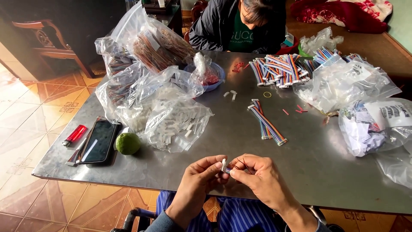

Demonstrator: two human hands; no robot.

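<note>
Now both hands (231, 174) pinch connector (223, 164) w/ wires (239, 163).

My left hand (201, 178): bare, no glove, ring or watch showing. My right hand (259, 178): bare likewise, nothing worn at the wrist. Left forearm: grey sleeve cuff (161, 223), plain, seen at the bottom edge. Right forearm: a sliver of dark grey-blue sleeve. Lap: trousers (240, 215) in blue with thin lighter vertical stripes.
</note>
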